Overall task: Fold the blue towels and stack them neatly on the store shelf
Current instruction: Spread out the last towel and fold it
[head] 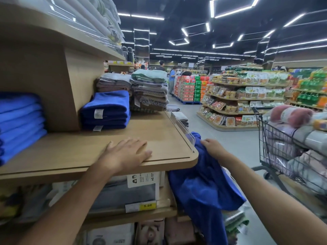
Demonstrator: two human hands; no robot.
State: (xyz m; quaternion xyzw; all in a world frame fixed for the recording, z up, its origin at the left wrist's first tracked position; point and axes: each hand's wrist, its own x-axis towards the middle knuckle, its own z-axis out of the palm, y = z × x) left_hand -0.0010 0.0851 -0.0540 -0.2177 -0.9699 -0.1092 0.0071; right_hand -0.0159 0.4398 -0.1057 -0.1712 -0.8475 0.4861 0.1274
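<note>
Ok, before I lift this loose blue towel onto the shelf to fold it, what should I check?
1. Right hand grips the loose blue towel: ok.
2. Bare shelf space in front of the folded blue stack: ok.
3. Folding spot free of hands: not ok, the left hand lies flat on it.
4. Towel free of the clear divider at the shelf corner: cannot tell.
5. Cart apart from the right arm: ok.
</note>
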